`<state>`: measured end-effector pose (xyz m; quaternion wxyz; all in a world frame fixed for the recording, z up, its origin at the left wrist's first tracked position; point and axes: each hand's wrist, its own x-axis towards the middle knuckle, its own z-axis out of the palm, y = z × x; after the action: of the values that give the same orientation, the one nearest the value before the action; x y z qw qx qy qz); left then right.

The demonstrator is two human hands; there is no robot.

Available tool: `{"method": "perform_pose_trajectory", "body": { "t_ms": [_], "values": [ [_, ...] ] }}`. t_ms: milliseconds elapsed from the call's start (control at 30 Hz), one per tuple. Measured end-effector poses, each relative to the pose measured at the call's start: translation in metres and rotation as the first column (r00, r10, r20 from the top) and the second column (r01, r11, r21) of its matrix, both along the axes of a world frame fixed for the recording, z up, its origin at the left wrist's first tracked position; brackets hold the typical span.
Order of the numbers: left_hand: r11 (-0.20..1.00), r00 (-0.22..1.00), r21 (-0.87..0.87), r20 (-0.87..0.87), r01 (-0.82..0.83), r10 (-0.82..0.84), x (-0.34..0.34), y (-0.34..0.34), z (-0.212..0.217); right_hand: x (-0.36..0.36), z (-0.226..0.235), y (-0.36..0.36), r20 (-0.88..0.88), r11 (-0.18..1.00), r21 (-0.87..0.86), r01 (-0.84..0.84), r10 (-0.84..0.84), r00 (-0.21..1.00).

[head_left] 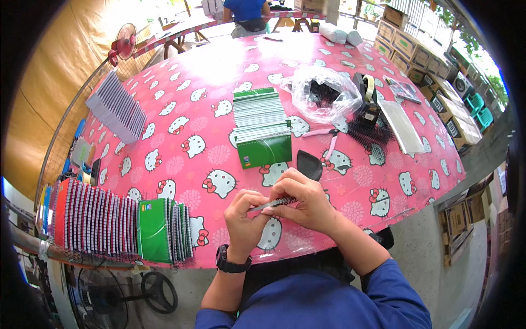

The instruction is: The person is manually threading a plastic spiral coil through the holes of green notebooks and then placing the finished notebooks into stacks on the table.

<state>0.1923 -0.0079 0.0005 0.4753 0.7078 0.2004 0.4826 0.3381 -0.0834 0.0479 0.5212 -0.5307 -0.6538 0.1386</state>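
Observation:
Above the near edge of the table, my left hand (pixel 244 217) and my right hand (pixel 304 200) both grip a thin notebook (pixel 262 206) seen edge-on. A dark spiral coil (pixel 286 200) runs along its edge by my right fingers; much of the notebook is hidden behind my fingers. Just beyond my hands lies a black dustpan-shaped piece (pixel 309 165). Farther off stands a row of green-covered notebooks (pixel 266 152). Pink-handled pliers (pixel 332 145) rest open to the right. Left of my hands, green spiral notebooks (pixel 153 230) stand beside a row of red spiral notebooks (pixel 93 219).
The table has a pink patterned cover (pixel 219 156). A plastic bag (pixel 323 96) with black contents, a tape dispenser (pixel 370 104), loose black coils (pixel 372 131) and a pale flat pack (pixel 402 127) lie right. Pale notebooks (pixel 116 107) stand far left. A person (pixel 246 13) is at the back.

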Motion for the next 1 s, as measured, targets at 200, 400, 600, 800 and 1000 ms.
{"method": "perform_pose_trajectory", "body": {
  "t_ms": [200,400,600,800,1000],
  "values": [
    [0.992,0.995,-0.084,0.051,0.090,-0.086,-0.007,-0.002,-0.002,0.000,0.003,0.001,0.063,0.993,0.064,-0.100,0.095,0.993],
    [0.992,0.994,-0.061,0.011,0.109,-0.109,-0.009,-0.002,0.001,-0.005,0.006,-0.006,0.070,0.997,-0.034,-0.063,0.066,0.995],
    [0.980,0.990,-0.148,0.068,0.136,-0.127,-0.021,0.000,-0.001,-0.012,0.010,-0.002,0.135,0.992,-0.083,-0.100,0.110,0.985],
    [0.914,0.983,-0.381,0.168,0.138,-0.078,-0.029,0.004,0.002,-0.025,0.010,0.008,0.189,0.995,-0.015,-0.098,0.099,0.977],
    [0.935,0.987,-0.355,0.154,0.022,0.035,-0.046,0.004,0.008,-0.029,0.009,0.022,0.328,0.967,-0.038,-0.250,0.248,0.911]
  ]
}}
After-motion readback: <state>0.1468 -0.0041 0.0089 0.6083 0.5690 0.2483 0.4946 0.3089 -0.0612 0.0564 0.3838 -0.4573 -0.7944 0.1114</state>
